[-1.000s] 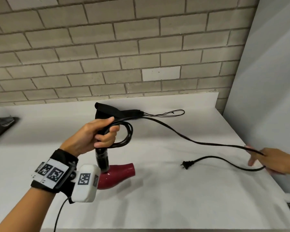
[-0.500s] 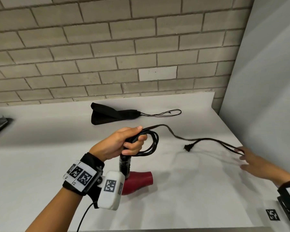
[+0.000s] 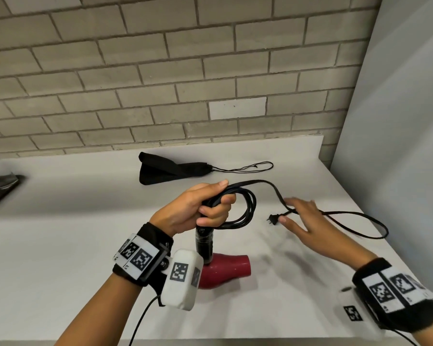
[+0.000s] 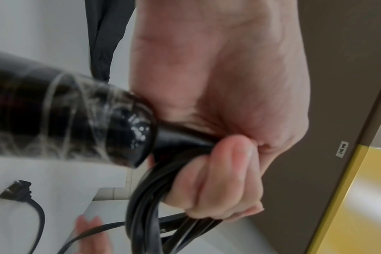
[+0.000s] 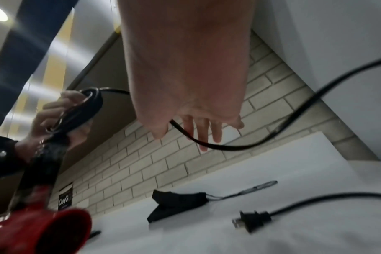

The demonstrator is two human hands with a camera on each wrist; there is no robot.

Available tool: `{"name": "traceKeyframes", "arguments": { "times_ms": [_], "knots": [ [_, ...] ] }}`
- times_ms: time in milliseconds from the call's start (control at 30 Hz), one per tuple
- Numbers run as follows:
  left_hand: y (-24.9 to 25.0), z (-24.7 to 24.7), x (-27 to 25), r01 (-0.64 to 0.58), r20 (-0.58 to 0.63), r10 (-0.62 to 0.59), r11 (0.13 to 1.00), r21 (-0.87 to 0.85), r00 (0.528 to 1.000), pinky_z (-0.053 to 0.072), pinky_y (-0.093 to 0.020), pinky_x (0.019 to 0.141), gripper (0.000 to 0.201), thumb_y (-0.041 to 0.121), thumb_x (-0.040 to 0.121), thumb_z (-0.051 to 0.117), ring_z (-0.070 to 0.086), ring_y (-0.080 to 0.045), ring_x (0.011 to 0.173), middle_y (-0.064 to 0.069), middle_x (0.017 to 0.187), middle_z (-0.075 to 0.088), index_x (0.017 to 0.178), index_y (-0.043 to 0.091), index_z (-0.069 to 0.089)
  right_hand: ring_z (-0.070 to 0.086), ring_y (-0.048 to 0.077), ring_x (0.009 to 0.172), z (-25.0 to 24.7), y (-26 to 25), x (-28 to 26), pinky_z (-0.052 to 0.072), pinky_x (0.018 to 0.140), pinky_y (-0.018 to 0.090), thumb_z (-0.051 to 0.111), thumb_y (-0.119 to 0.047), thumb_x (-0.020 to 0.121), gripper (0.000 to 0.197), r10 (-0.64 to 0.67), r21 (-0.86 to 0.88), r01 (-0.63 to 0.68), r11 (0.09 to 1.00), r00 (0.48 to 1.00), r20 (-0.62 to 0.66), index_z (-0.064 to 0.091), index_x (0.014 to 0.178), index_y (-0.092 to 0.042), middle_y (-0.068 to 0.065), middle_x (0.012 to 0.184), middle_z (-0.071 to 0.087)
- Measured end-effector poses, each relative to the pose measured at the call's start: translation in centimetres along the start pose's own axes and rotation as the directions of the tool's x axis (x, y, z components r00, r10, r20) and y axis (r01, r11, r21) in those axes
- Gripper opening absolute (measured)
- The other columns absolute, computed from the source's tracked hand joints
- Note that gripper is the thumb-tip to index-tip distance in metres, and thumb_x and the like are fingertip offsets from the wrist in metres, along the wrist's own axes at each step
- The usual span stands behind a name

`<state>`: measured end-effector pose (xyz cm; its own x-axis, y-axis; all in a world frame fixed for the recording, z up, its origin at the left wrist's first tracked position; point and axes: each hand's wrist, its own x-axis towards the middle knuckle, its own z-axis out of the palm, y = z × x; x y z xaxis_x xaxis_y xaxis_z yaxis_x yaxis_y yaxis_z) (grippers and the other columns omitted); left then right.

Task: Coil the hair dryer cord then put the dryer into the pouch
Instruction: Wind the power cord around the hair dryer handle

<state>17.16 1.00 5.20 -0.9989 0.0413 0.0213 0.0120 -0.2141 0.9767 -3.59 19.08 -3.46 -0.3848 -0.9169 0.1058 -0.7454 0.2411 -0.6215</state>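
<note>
My left hand (image 3: 210,208) grips the top of the hair dryer's black handle (image 3: 205,243) together with a few loops of its black cord (image 3: 250,208). The dryer's red body (image 3: 223,269) hangs below, just above the counter. From my fist the cord runs right and passes under the straight fingers of my right hand (image 3: 303,218). It then bulges out to the right and ends at the plug (image 3: 273,219), which lies on the counter. In the left wrist view my fingers (image 4: 218,180) curl round the loops. The black drawstring pouch (image 3: 165,168) lies flat behind.
The white counter (image 3: 85,233) ends at a brick wall behind and a grey panel (image 3: 398,146) on the right. A dark object (image 3: 0,188) sits at the far left edge. The pouch's drawstring (image 3: 248,167) trails to the right.
My right hand has swept left along the cord toward my left hand, leaving a slack loop out to the right. My left hand has shifted right with the dryer.
</note>
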Motion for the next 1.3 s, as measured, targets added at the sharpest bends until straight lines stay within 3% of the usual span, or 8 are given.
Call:
{"name": "traceKeyframes", "arguments": {
  "times_ms": [100,200,367,600,933,1000,1133,1300],
  "knots": [
    [0.2,-0.1,-0.1,-0.025,0.013,0.025,0.999,-0.031,1.0,0.028,-0.016,0.042,0.033,0.039,0.096,0.042,0.03,-0.003,0.035,0.016,0.046,0.034,0.075,0.015,0.049,0.044,-0.008,0.107,1.1,0.5,-0.9,0.028,0.111,0.039,0.035,-0.045,0.095,0.023,0.023,0.069,-0.024,0.997,1.0,0.008,0.043,0.111,-0.031,-0.013,0.11,0.057],
    [0.2,-0.1,-0.1,-0.039,-0.046,0.037,0.998,-0.039,0.998,0.023,-0.019,0.042,0.035,0.034,0.099,0.031,0.028,-0.004,0.035,0.014,0.046,0.032,0.074,0.014,0.047,0.057,0.008,0.079,2.1,0.7,-2.3,0.05,0.08,0.038,0.03,-0.047,0.093,0.01,0.039,0.049,-0.035,0.998,0.996,-0.074,0.034,0.099,-0.042,-0.007,0.08,0.061],
    [-0.1,0.1,0.3,-0.063,-0.13,0.062,0.998,-0.007,0.99,0.018,-0.024,0.047,0.036,0.035,0.1,0.027,0.026,-0.006,0.037,0.011,0.047,0.029,0.077,0.013,0.045,0.046,0.012,0.036,4.1,-1.7,-5.5,0.025,0.037,0.021,0.039,-0.031,0.092,0.021,-0.24,-0.448,0.158,0.88,0.962,-0.132,0.051,0.106,-0.024,-0.008,0.055,0.056],
    [-1.1,1.0,1.7,-0.013,-0.163,0.037,0.989,0.149,0.986,0.03,-0.02,0.05,0.035,0.037,0.1,0.026,0.03,-0.008,0.041,0.009,0.051,0.029,0.082,0.012,0.044,0.043,0.013,0.039,3.8,-6.4,-5.8,0.023,0.04,0.023,0.075,-0.02,0.073,0.024,-0.578,-0.668,0.412,0.62,0.815,-0.034,0.066,0.095,-0.02,-0.007,0.058,0.05],
    [-2.2,3.7,2.3,0.094,-0.185,-0.039,0.95,0.297,0.982,0.039,-0.015,0.049,0.048,0.034,0.102,0.026,0.045,-0.005,0.047,0.008,0.056,0.052,0.07,0.015,0.057,0.05,0.012,0.051,0.1,-12.1,-3.0,0.037,0.044,0.025,0.06,-0.029,0.091,0.016,-0.797,-0.73,0.511,0.453,0.6,-0.074,0.067,0.08,-0.019,-0.004,0.062,0.052],
    [-2.0,3.9,2.3,0.078,-0.153,-0.028,0.94,0.333,0.988,0.042,-0.018,0.053,0.062,0.033,0.103,0.023,0.05,-0.009,0.045,0.007,0.047,0.055,0.056,0.014,0.058,0.055,0.014,0.048,-0.9,-12.6,-2.5,0.041,0.04,0.027,0.058,-0.038,0.09,0.024,-0.76,-0.623,0.52,0.584,0.62,-0.195,0.062,0.084,-0.016,-0.004,0.059,0.056],
    [-1.7,4.5,2.1,0.071,-0.115,-0.031,0.931,0.358,0.993,0.04,-0.02,0.052,0.069,0.044,0.101,0.019,0.044,-0.013,0.037,0.001,0.036,0.043,0.046,0.01,0.046,0.045,0.007,0.042,-3.5,-13.2,-1.5,0.035,0.044,0.015,0.069,-0.06,0.063,0.059,-0.435,-0.188,0.394,0.9,0.843,-0.316,0.031,0.089,-0.023,-0.008,0.068,0.053],
    [-1.9,3.8,2.0,0.042,0.005,-0.043,0.993,0.106,0.999,0.034,-0.02,0.048,0.05,0.055,0.091,0.021,0.035,-0.011,0.035,0.009,0.044,0.03,0.082,0.012,0.046,0.039,0.01,0.048,-5.4,-9.4,1.4,0.028,0.048,0.015,0.076,-0.037,0.065,0.033,-0.237,0.412,0.236,0.88,0.97,-0.049,0.056,0.078,-0.014,-0.007,0.063,0.047]
  ]
}}
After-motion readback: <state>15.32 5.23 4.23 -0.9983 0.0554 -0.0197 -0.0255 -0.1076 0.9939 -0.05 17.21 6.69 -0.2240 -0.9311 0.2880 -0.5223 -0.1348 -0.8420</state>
